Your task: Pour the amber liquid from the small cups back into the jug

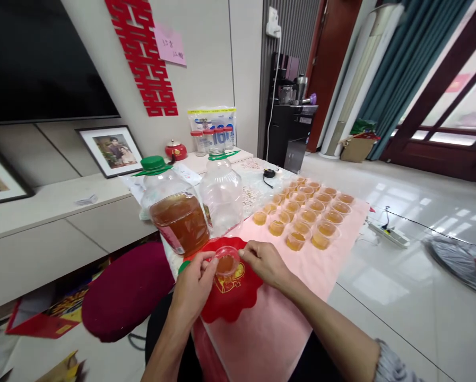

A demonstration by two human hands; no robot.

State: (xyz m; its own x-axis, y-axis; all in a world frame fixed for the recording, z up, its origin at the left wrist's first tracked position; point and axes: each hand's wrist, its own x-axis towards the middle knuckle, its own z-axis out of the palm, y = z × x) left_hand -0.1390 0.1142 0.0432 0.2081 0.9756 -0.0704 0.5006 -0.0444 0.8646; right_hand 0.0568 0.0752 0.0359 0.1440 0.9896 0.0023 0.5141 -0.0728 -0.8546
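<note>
Both hands hold a clear plastic cup (227,263) of amber liquid above a red scalloped tray (238,307) with gold print. My left hand (196,281) pinches the cup's rim on the left between thumb and fingers. On the opposite side, my right hand (264,260) grips the rim the same way. Just behind the tray stands a big plastic jug (178,223) with a green cap, partly full of brown liquid. Beside it is a clear jug (222,193) that looks empty. Rows of filled plastic cups (299,233) stand on the pink cloth to the right.
The pink cloth (273,334) covers the low table. A black tape measure (268,173) lies farther back, near several red-lidded jars (208,140). A maroon stool (128,292) is at the left. A power strip (389,233) rests on the floor at the right.
</note>
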